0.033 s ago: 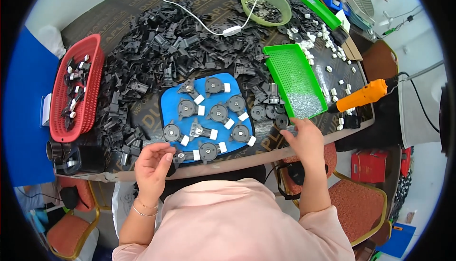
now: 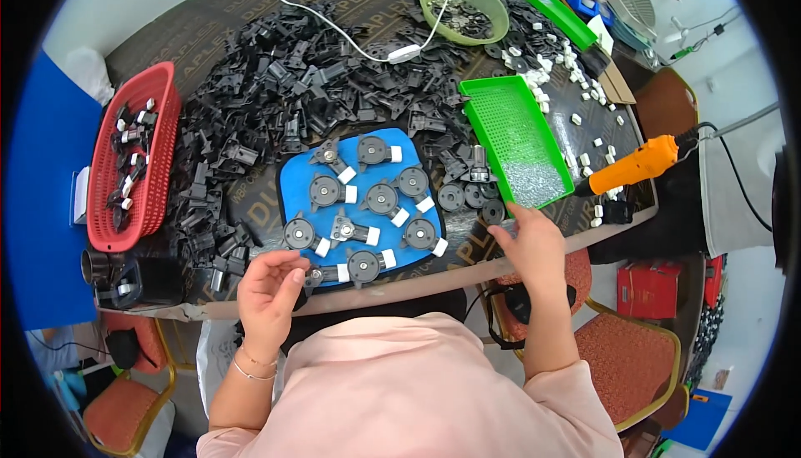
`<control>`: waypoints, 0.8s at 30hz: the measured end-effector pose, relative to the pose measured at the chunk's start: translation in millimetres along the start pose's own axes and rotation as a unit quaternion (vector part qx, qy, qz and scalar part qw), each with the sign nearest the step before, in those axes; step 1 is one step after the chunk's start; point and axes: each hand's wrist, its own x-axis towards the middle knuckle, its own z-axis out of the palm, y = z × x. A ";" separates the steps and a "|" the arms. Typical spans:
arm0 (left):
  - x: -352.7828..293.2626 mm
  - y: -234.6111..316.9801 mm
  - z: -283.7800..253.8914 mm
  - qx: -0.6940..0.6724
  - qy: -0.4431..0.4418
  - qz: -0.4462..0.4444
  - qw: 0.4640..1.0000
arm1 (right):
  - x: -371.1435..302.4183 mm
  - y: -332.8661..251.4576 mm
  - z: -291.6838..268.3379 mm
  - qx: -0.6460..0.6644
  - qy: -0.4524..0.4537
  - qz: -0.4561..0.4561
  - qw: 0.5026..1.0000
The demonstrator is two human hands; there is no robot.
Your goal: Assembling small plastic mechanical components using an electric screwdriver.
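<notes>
On a blue mat [image 2: 367, 223] lie several black round parts, each with a white block at one end. My left hand [image 2: 269, 295] is at the mat's near left corner, fingers loosely curled and thumb apart, beside one black part with a white end [image 2: 327, 274]. I see nothing held in it. My right hand [image 2: 536, 249] is at the near left corner of a green tray [image 2: 492, 137], thumb and forefinger spread, close to a black disc [image 2: 493, 210]. More black discs [image 2: 451, 198] lie between mat and tray; small shiny pieces lie in the tray's near end.
A large heap of black plastic parts [image 2: 292, 83] covers the table behind the mat. A red basket [image 2: 163, 158] stands left and a light green bowl [image 2: 430, 12] at the back. To the right are an orange power screwdriver [image 2: 638, 164] and scattered white blocks [image 2: 576, 119]. A white cable [image 2: 329, 20] crosses the heap.
</notes>
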 end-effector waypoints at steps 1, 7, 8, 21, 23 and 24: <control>0.9 2.0 3.5 0.001 -0.007 -0.008 1.000 | 1.0 -4.3 2.5 -0.001 -0.014 0.023 1.000; 1.4 3.8 4.7 0.021 -0.013 -0.003 1.000 | 8.1 -6.6 12.7 -0.023 -0.043 0.052 0.997; 0.7 2.7 3.2 0.022 -0.014 -0.003 1.000 | 8.1 -5.8 12.4 -0.011 -0.053 0.064 0.996; 1.1 -1.3 -0.8 0.016 -0.009 -0.006 1.000 | -0.8 -5.1 -1.5 0.059 -0.024 -0.020 0.998; 0.3 -0.4 -0.6 0.017 -0.005 -0.006 1.000 | -0.2 -10.5 2.2 0.021 -0.067 -0.004 0.998; -0.2 0.2 0.3 0.018 -0.001 -0.009 1.000 | 0.1 -11.7 3.7 0.022 -0.068 -0.009 0.997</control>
